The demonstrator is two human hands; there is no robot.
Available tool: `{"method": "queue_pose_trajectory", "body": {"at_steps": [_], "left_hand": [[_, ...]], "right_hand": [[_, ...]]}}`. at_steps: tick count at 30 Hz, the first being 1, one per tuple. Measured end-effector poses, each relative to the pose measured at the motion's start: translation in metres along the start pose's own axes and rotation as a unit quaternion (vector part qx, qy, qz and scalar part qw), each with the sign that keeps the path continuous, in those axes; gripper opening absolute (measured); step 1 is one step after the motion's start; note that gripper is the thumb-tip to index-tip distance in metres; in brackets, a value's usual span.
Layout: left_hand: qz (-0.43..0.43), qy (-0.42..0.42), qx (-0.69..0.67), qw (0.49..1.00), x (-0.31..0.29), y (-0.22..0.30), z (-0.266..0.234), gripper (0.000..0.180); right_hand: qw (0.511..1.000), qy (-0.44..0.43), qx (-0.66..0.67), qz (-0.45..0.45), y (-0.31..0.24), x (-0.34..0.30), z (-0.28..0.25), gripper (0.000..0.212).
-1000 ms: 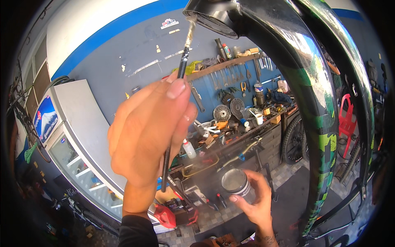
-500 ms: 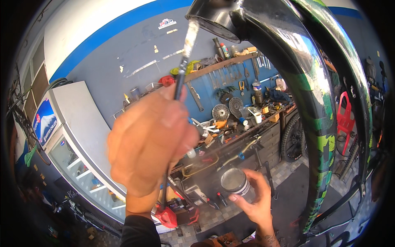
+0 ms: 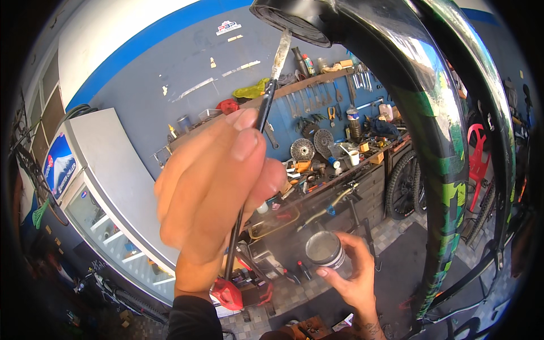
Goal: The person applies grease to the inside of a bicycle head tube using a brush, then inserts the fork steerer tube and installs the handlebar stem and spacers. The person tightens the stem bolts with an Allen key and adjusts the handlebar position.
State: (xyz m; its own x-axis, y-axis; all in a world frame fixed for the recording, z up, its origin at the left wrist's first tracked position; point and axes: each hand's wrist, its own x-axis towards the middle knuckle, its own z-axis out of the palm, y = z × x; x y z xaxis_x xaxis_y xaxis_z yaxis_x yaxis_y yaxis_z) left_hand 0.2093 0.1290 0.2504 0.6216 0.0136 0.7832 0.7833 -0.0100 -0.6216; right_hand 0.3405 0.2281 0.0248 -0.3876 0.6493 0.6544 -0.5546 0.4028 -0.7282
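In my left hand a slim black brush is pinched between thumb and fingers. It slants upward, its pale, coated tip at the lower rim of the open tube end of a bicycle frame. The tip appears to touch that rim. The frame is glossy black with green camouflage patches. Lower down, my right hand grips a small round jar from its right side. Its top shows a greyish surface; I cannot tell whether that is a lid or the contents.
Behind stands a workbench crowded with tools, cassettes and a white cup. Hand tools hang on the blue wall panel. A glass-door fridge is at left, a red jack-like object below, a red bike frame at right.
My left hand has moved slightly right, carrying the brush tip rightward along the tube's rim. My right hand and the jar have barely shifted.
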Motion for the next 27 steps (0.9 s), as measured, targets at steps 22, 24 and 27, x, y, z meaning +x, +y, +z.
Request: {"method": "queue_pose_trajectory", "body": {"at_steps": [22,24,27], "left_hand": [[-0.009,0.094,0.006,0.996,0.009,-0.016,0.005,0.024],[-0.006,0.057,-0.007,0.998,0.007,-0.014,0.005,0.023],[-0.004,0.093,-0.016,0.995,0.005,-0.015,0.004,0.022]], "right_hand": [[1.000,-0.004,0.008,0.007,-0.005,-0.001,-0.005,0.065],[1.000,-0.001,0.006,0.004,-0.006,0.000,-0.005,0.065],[1.000,0.004,0.009,0.000,-0.005,0.001,-0.004,0.064]]}}
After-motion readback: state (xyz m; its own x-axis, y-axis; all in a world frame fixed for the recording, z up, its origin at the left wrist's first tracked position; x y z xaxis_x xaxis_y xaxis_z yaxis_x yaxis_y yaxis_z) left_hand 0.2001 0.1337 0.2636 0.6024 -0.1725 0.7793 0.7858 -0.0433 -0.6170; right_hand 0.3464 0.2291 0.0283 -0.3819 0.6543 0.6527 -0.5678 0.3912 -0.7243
